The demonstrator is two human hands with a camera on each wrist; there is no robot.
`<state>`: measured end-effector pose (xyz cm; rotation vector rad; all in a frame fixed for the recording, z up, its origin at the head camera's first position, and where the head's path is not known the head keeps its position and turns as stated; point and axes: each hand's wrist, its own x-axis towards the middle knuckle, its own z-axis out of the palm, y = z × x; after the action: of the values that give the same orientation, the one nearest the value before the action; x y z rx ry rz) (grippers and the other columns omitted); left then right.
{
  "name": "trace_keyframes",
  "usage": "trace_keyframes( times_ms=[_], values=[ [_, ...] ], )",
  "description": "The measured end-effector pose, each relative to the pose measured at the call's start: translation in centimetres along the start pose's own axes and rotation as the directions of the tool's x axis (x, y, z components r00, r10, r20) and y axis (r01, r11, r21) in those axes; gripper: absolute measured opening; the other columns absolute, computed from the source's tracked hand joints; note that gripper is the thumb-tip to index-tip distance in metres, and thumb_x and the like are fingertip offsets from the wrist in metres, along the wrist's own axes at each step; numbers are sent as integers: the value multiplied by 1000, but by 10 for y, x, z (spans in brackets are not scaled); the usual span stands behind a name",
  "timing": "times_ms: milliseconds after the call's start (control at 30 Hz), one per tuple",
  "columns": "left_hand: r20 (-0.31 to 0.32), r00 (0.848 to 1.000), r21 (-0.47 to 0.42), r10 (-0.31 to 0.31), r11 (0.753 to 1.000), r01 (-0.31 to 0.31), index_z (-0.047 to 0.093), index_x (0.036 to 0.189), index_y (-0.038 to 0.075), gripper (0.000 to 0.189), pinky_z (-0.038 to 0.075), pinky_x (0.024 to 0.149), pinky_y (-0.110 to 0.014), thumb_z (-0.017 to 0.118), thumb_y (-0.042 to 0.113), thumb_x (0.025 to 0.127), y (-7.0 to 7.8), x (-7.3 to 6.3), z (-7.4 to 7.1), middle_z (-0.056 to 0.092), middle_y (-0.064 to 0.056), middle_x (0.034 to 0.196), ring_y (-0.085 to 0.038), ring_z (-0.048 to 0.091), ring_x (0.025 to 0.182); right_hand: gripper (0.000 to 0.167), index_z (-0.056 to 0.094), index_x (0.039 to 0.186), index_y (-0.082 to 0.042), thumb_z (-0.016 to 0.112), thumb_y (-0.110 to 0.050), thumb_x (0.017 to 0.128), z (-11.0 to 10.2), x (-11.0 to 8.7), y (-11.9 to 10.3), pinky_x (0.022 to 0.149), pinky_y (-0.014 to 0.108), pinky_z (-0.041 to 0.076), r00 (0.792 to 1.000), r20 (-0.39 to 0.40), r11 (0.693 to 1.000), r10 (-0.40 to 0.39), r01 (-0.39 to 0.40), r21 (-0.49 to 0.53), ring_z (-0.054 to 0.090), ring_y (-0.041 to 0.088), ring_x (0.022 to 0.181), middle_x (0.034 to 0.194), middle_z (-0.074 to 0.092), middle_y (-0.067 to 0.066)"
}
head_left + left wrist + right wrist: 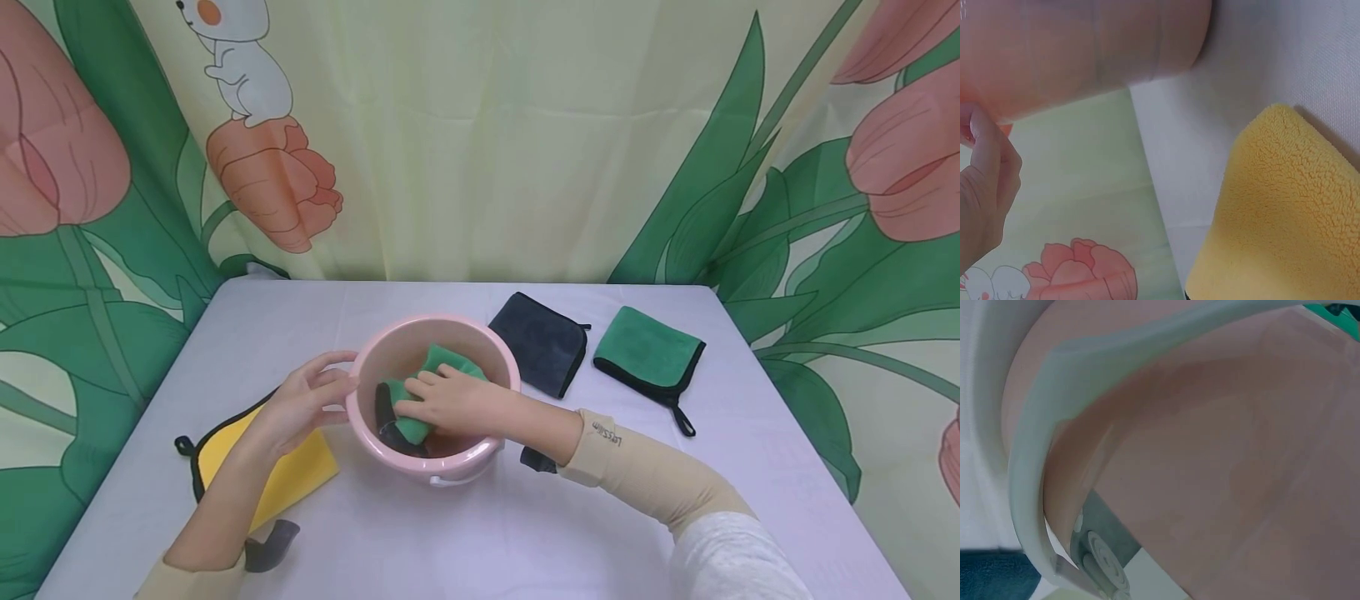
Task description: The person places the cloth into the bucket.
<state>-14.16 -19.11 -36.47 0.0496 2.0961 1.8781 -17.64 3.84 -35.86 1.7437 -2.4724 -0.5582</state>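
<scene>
A pink bucket (435, 471) with a white carrying handle (1029, 462) stands on the table. My left hand (303, 404) holds the bucket's left rim; in the left wrist view its bent fingers (988, 147) are at the rim. My right hand (461, 400) reaches inside the bucket and grips a green cloth (411, 429) with black edging, its fingers bent over the fabric. The cloth's underside is hidden. The right wrist view mostly shows the bucket's outer wall (1229, 462), and the hand itself is out of that view.
A yellow cloth (311, 467) with a black border lies beneath the left forearm. Right of the bucket lie a folded dark grey cloth (536, 342) and a folded green cloth (648, 346) with a loop. A patterned curtain (487, 167) hangs behind the white table (450, 550).
</scene>
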Motion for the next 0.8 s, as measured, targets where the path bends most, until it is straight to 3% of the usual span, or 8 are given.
trace_keyframes(
  times_ms=[300, 433, 567, 700, 800],
  values=[
    [-11, 1000, 3, -14, 1000, 14, 32, 137, 8, 55, 52, 80, -33, 57, 26, 90, 1, -2, -1, 59, -10, 108, -22, 59, 92, 26, 47, 117, -32, 49, -30, 92, 3, 1, -1, 71, 21, 34, 1000, 6, 1000, 9, -9, -30, 46, 10, 96, 110, 48, -7],
    [-19, 1000, 6, -19, 1000, 19, 32, 137, 9, 56, 52, 81, -33, 57, 26, 90, 1, -2, -1, 59, -12, 109, -25, 58, 94, 27, 48, 117, -32, 53, -33, 90, 2, 0, 1, 73, 21, 34, 1000, 8, 1000, 10, -10, 11, 45, 10, 97, 110, 48, -7],
    [-22, 1000, 2, -21, 1000, 21, 33, 136, 9, 56, 52, 81, -33, 58, 26, 90, 1, -2, 0, 59, -12, 110, -25, 58, 94, 42, 46, 123, -31, 61, -39, 85, 1, -2, 5, 78, 24, 36, 1000, 6, 995, 27, -28, 96, 44, 12, 99, 111, 46, -5],
    [-15, 1000, -5, -23, 1000, 23, 32, 137, 9, 56, 52, 81, -34, 58, 26, 90, 1, -2, 0, 60, -8, 108, -22, 58, 93, 53, 44, 128, -28, 64, -44, 82, -1, -11, 13, 84, 29, 37, 995, -69, 974, 73, -56, 218, 44, 14, 102, 112, 46, -3],
    [-5, 1000, -10, -21, 1000, 21, 32, 137, 9, 56, 52, 81, -34, 57, 26, 90, 2, -2, 0, 60, -7, 107, -22, 58, 92, 50, 46, 128, -24, 64, -39, 83, -4, -25, 22, 89, 33, 37, 971, -182, 951, 155, -97, 294, 45, 16, 105, 115, 47, -2]
  ],
)
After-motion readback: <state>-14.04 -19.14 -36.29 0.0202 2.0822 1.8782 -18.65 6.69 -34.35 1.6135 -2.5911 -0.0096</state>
